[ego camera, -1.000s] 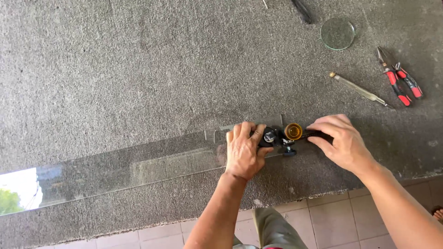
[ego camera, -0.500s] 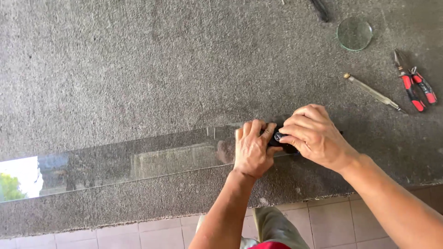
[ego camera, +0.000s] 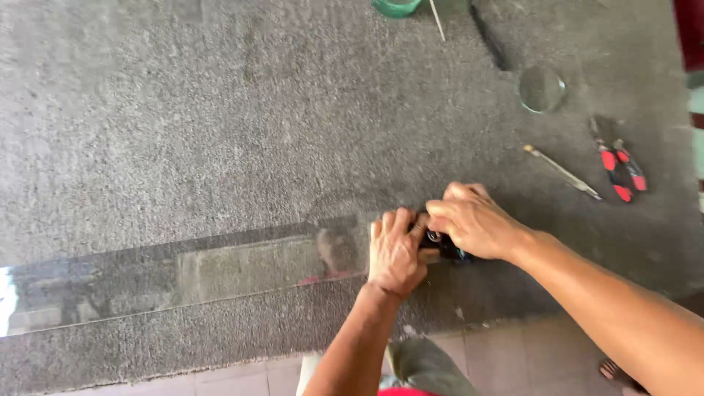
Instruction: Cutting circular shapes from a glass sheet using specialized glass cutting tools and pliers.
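Observation:
A long narrow strip of glass (ego camera: pixel 183 275) lies on grey carpet, reflecting light at its left end. My left hand (ego camera: pixel 396 253) presses down on the strip near its right end. My right hand (ego camera: pixel 473 220) is closed over a small black tool (ego camera: pixel 444 246) that sits on the glass just right of the left hand; most of the tool is hidden under my fingers. The two hands touch each other.
Red-handled pliers (ego camera: pixel 620 165) and a thin metal rod-like tool (ego camera: pixel 563 172) lie at the right. A round glass disc (ego camera: pixel 542 89) sits above them. A green container (ego camera: pixel 396 7) and a dark stick (ego camera: pixel 489 37) are at the top edge. Tiled floor (ego camera: pixel 499 359) shows below the carpet's edge.
My right hand has slid left over the tool, covering its brass-coloured part. Both hands have closed together on the glass. The camera view has shifted, showing more of the top area.

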